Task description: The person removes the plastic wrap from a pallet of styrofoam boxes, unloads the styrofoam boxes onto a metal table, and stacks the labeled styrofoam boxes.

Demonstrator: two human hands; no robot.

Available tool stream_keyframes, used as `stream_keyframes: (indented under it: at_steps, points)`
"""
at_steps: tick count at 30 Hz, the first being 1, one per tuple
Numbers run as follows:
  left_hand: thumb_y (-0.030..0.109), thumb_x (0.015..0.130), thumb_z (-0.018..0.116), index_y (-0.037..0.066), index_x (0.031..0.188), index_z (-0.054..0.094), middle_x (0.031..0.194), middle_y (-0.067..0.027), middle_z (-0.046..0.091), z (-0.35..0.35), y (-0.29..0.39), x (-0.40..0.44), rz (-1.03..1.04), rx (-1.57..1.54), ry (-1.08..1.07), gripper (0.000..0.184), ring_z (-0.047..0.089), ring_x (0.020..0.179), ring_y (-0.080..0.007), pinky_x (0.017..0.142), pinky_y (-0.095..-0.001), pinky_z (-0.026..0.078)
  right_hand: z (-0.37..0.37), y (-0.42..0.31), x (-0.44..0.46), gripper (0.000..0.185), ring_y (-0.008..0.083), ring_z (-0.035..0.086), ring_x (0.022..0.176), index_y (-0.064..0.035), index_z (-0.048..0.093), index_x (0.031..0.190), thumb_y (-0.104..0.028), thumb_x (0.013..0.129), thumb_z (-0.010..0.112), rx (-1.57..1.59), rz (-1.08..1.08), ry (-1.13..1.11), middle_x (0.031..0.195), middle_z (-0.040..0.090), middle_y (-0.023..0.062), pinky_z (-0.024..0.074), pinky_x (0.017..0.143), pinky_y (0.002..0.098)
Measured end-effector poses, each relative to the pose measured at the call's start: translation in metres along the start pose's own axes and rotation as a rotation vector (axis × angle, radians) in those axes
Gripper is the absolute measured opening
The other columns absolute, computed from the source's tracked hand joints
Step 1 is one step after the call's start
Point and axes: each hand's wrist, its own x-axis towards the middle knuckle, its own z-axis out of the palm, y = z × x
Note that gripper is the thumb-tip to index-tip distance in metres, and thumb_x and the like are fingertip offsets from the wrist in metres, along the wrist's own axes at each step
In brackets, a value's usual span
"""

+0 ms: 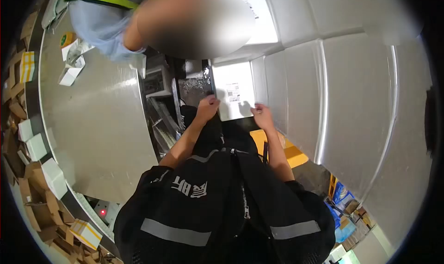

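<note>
A white box (239,74) with a printed label lies in front of me, low against a wall of stacked white blocks. My left hand (208,108) is at its near left corner with fingers curled on the edge. At the near right corner, my right hand (262,116) has its fingers bent and pressed to the rim. Both hands seem to grip the box; the undersides of the fingers are hidden.
Another person (104,23) leans in from the top left. A metal table (101,134) stands on my left, with a tape roll (66,39) at its far end. Cardboard boxes (34,185) pile beyond it. Tall stacked white foam-like blocks (356,93) rise on my right, above a yellow surface (294,156).
</note>
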Motion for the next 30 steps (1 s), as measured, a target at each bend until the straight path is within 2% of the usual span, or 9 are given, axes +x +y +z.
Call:
stream_keyframes:
  at_steps: [5, 9, 12, 15, 17, 19, 21, 23, 30]
  points:
    - [0.032, 0.081, 0.071, -0.003, 0.138, 0.032, 0.122, -0.0204, 0.055, -0.002, 0.189, 0.002, 0.213, -0.566, 0.436, 0.077, 0.054, 0.107, -0.0226, 0.092, -0.0315, 0.041, -0.060, -0.165, 0.073, 0.064, 0.0266, 0.053, 0.105, 0.0064, 0.036, 0.128, -0.027, 0.084, 0.068, 0.605, -0.150, 0.389, 0.115, 0.054, 0.0195, 0.0422, 0.092, 0.0359]
    - [0.029, 0.079, 0.074, -0.002, 0.137, 0.032, 0.127, -0.0185, 0.051, -0.002, 0.229, 0.056, 0.395, -0.437, 0.377, 0.078, 0.052, 0.111, -0.0230, 0.093, -0.0317, 0.041, -0.028, -0.188, 0.159, 0.068, 0.0291, 0.049, 0.106, 0.0061, 0.034, 0.121, -0.032, 0.080, 0.073, 0.608, -0.032, 0.864, 0.114, 0.048, 0.0219, 0.0398, 0.094, 0.0375]
    - [0.025, 0.078, 0.076, -0.002, 0.136, 0.034, 0.124, -0.0163, 0.053, -0.029, 0.212, 0.072, 0.590, -0.409, 0.307, 0.076, 0.052, 0.111, -0.0231, 0.093, -0.0325, 0.041, -0.015, -0.195, 0.160, 0.073, 0.0306, 0.048, 0.105, 0.0057, 0.031, 0.116, -0.035, 0.076, 0.076, 0.406, -0.079, 0.889, 0.117, 0.044, 0.0250, 0.0395, 0.094, 0.0385]
    - [0.025, 0.081, 0.073, 0.005, 0.133, 0.039, 0.116, -0.0107, 0.058, -0.076, 0.211, 0.042, 0.309, -0.592, 0.093, 0.065, 0.056, 0.106, -0.0221, 0.088, -0.0345, 0.045, -0.016, -0.210, 0.143, 0.078, 0.0306, 0.048, 0.104, 0.0033, 0.030, 0.128, -0.031, 0.075, 0.077, 0.494, -0.143, 0.697, 0.116, 0.046, 0.0222, 0.0398, 0.093, 0.0390]
    - [0.025, 0.082, 0.073, 0.003, 0.132, 0.040, 0.114, -0.0106, 0.058, -0.079, 0.194, 0.036, 0.378, -0.510, 0.199, 0.064, 0.056, 0.103, -0.0188, 0.085, -0.0321, 0.047, -0.021, -0.229, 0.126, 0.071, 0.0277, 0.049, 0.111, -0.0016, 0.042, 0.134, -0.028, 0.077, 0.075, 0.195, -0.289, 0.647, 0.122, 0.049, 0.0200, 0.0412, 0.093, 0.0371]
    - [0.026, 0.082, 0.072, 0.002, 0.132, 0.040, 0.115, -0.0101, 0.058, -0.083, 0.181, 0.016, 0.410, -0.226, 0.392, 0.064, 0.055, 0.104, -0.0181, 0.086, -0.0301, 0.046, -0.028, -0.223, 0.112, 0.047, 0.0263, 0.052, 0.110, 0.0017, 0.058, 0.119, -0.022, 0.080, 0.071, 0.207, -0.378, 0.442, 0.124, 0.051, 0.0191, 0.0415, 0.094, 0.0361]
    - [0.028, 0.083, 0.071, 0.002, 0.133, 0.040, 0.117, -0.0106, 0.057, -0.081, 0.150, -0.013, 0.639, -0.447, 0.263, 0.064, 0.053, 0.106, -0.0184, 0.089, -0.0301, 0.045, -0.024, -0.225, 0.070, 0.045, 0.0267, 0.054, 0.105, 0.0025, 0.058, 0.119, -0.017, 0.080, 0.069, 0.182, -0.378, 0.484, 0.115, 0.053, 0.0177, 0.0447, 0.090, 0.0364]
    - [0.027, 0.084, 0.069, 0.001, 0.134, 0.038, 0.119, -0.0115, 0.056, -0.076, 0.151, -0.083, 0.315, -0.693, 0.099, 0.064, 0.053, 0.107, -0.0191, 0.093, -0.0294, 0.042, -0.028, -0.254, 0.001, 0.047, 0.0264, 0.054, 0.104, 0.0033, 0.056, 0.121, -0.015, 0.079, 0.068, 0.076, -0.273, 0.588, 0.116, 0.050, 0.0181, 0.0448, 0.089, 0.0361]
    - [0.030, 0.085, 0.067, 0.002, 0.134, 0.039, 0.118, -0.0119, 0.056, -0.078, 0.180, -0.210, 0.096, -0.605, 0.281, 0.063, 0.053, 0.107, -0.0183, 0.093, -0.0316, 0.043, -0.070, -0.305, -0.034, 0.052, 0.0250, 0.052, 0.100, 0.0042, 0.053, 0.124, -0.015, 0.078, 0.066, -0.023, -0.420, 0.222, 0.111, 0.046, 0.0138, 0.0435, 0.088, 0.0340]
